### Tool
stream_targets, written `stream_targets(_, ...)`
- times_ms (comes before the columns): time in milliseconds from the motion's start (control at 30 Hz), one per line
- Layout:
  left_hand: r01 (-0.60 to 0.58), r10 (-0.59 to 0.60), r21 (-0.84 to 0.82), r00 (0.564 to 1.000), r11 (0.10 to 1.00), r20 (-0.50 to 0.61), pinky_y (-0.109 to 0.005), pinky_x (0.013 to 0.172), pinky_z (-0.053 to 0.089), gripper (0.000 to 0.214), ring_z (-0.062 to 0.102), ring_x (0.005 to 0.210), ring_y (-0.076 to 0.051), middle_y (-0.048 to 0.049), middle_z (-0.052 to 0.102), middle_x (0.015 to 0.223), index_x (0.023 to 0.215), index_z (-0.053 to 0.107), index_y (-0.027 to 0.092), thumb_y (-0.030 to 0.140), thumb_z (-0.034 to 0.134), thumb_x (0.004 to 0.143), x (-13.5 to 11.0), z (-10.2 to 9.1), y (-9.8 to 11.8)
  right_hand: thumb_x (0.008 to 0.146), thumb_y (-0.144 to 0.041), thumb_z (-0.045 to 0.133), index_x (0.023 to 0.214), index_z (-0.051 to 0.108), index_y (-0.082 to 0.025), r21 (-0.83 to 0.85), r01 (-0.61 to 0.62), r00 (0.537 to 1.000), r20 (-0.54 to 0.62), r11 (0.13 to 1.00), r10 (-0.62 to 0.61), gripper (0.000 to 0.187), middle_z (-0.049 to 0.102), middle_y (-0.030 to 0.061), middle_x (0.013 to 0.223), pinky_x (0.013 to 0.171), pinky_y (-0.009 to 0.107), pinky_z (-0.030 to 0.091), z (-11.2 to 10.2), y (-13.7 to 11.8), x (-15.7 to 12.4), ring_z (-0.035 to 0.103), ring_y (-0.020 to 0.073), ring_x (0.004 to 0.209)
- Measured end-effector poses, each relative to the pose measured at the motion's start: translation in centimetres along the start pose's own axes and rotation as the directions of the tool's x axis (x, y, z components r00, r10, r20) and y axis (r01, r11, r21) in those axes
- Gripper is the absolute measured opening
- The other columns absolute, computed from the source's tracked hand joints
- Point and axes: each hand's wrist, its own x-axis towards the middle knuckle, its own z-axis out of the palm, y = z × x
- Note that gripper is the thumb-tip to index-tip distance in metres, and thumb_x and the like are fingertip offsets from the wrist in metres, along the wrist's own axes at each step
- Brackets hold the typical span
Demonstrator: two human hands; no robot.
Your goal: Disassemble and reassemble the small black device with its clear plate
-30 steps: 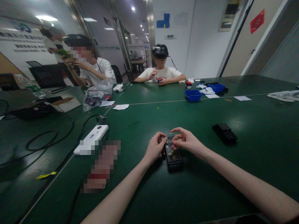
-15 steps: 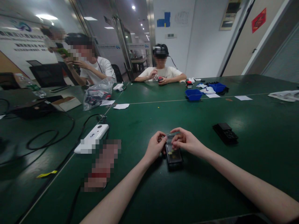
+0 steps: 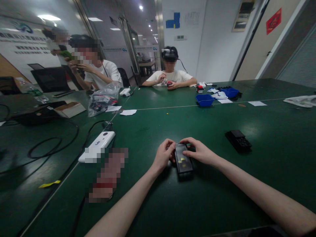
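A flat black rectangular case [image 3: 184, 163] with a glossy, see-through-looking top lies in front of me, small yellow patches showing on its face. My left hand [image 3: 165, 154] is closed at the case's far left corner, thumb and fingers pinching its edge. On the other side, my right hand [image 3: 197, 149] grips the case, its thumb over the glossy top and its fingers at the far right edge. The undersides of both hands' fingers are partly hidden. To the right, a black block-like stack [image 3: 238, 140] rests on the green table [image 3: 217, 200].
At left lie a white power bank [image 3: 100, 144] marked 5, a blurred-out flat object [image 3: 108, 174], black cables [image 3: 76, 135] and a yellow strip [image 3: 49, 184]. Farther back are a plastic bag [image 3: 103, 98], a blue tray [image 3: 204, 100] and a person [image 3: 170, 77] seated opposite.
My right hand's fingers have come down from above the case onto its far right edge, and the thumb now lies on its top. My left hand has barely moved.
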Motion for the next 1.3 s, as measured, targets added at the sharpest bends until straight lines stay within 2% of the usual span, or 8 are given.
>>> stream_targets(200, -0.029, 0.033, 0.056, 0.997, 0.998, -0.07, -0.016, 0.039, 0.039, 0.027, 0.049, 0.042, -0.006, 0.0064, 0.049, 0.06, 0.081, 0.051, 0.015, 0.035, 0.066, 0.069, 0.2, 0.0, 0.0, 0.072, -0.021, 0.066, 0.117, 0.051, -0.018, 0.165, -0.104, 0.993, -0.029, 0.981, 0.111, 0.048, 0.061, 0.0113, 0.116, 0.091, 0.039, 0.047, 0.6, 1.2, 0.4, 0.058, 0.0206, 0.106)
stream_targets(300, -0.032, 0.036, 0.028, 0.991, 0.999, -0.13, -0.016, 0.04, 0.039, 0.027, 0.051, 0.045, -0.007, 0.0053, 0.05, 0.061, 0.08, 0.051, 0.015, 0.035, 0.066, 0.069, 0.2, 0.2, 0.0, 0.077, -0.027, 0.062, 0.112, 0.055, -0.016, 0.118, -0.153, 0.987, -0.035, 0.981, 0.158, 0.037, 0.066, 0.0114, 0.107, 0.088, 0.039, 0.048, 0.7, 1.4, 0.4, 0.062, 0.0211, 0.098)
stream_targets(500, -0.036, 0.029, -0.034, 0.977, 0.999, -0.211, -0.018, 0.042, 0.044, 0.027, 0.051, 0.049, -0.007, 0.0045, 0.051, 0.066, 0.083, 0.051, 0.016, 0.034, 0.066, 0.069, 0.1, 0.2, 0.1, 0.083, -0.037, 0.055, 0.12, 0.055, -0.017, -0.028, -0.062, 0.998, -0.019, 0.998, 0.062, 0.042, 0.064, 0.0109, 0.114, 0.089, 0.04, 0.047, 1.0, 0.7, -0.1, 0.061, 0.0235, 0.101)
stream_targets(633, -0.052, 0.033, -0.081, 0.973, 0.995, -0.226, -0.019, 0.046, 0.048, 0.03, 0.054, 0.053, -0.008, 0.0033, 0.053, 0.072, 0.087, 0.05, 0.016, 0.035, 0.066, 0.07, 0.1, 0.0, 0.2, 0.081, -0.041, 0.056, 0.14, 0.033, -0.021, 0.058, -0.012, 1.0, 0.022, 0.998, 0.011, 0.066, 0.051, 0.0101, 0.133, 0.099, 0.042, 0.04, 1.3, 1.0, -0.3, 0.05, 0.024, 0.118)
stream_targets(800, -0.053, 0.026, -0.137, 0.981, 0.989, -0.193, -0.021, 0.05, 0.052, 0.033, 0.056, 0.057, -0.008, 0.0026, 0.053, 0.076, 0.09, 0.048, 0.017, 0.035, 0.067, 0.07, 0.1, 0.3, 0.3, 0.083, -0.036, 0.053, 0.141, 0.031, -0.023, 0.221, -0.052, 0.998, 0.027, 0.974, 0.047, 0.063, 0.049, 0.0082, 0.135, 0.098, 0.039, 0.041, 1.2, 0.7, -0.1, 0.049, 0.0219, 0.12)
stream_targets(1033, -0.002, -0.028, -0.204, 0.989, 0.979, -0.142, -0.023, 0.049, 0.054, 0.035, 0.059, 0.064, -0.011, -0.0001, 0.052, 0.081, 0.098, 0.047, 0.017, 0.039, 0.061, 0.075, 0.1, 0.5, 0.3, 0.079, -0.025, 0.052, 0.131, 0.042, -0.015, -0.277, -0.048, 0.936, -0.349, 0.96, -0.054, 0.054, 0.05, 0.0139, 0.129, 0.101, 0.043, 0.035, -3.8, 1.9, 1.4, 0.047, 0.0265, 0.117)
stream_targets(1133, 0.002, -0.023, -0.178, 0.993, 0.984, -0.117, -0.023, 0.047, 0.053, 0.032, 0.058, 0.064, -0.011, -0.001, 0.051, 0.082, 0.094, 0.049, 0.016, 0.039, 0.061, 0.075, 0.1, 0.5, 0.4, 0.079, -0.021, 0.049, 0.123, 0.047, -0.009, -0.666, -0.2, 0.871, -0.457, 0.719, -0.18, 0.045, 0.052, 0.0188, 0.12, 0.092, 0.042, 0.039, -6.9, 3.3, 2.1, 0.049, 0.0294, 0.107)
stream_targets(1300, -0.004, -0.006, -0.128, 0.997, 0.992, -0.074, -0.022, 0.045, 0.052, 0.028, 0.057, 0.065, -0.011, -0.002, 0.051, 0.082, 0.088, 0.051, 0.015, 0.038, 0.059, 0.076, 0.0, 0.4, 0.4, 0.08, -0.009, 0.04, 0.112, 0.053, -0.009, -0.914, -0.343, 0.917, -0.376, 0.219, -0.134, 0.034, 0.054, 0.0212, 0.113, 0.077, 0.038, 0.039, -9.2, 5.0, 2.2, 0.051, 0.0291, 0.094)
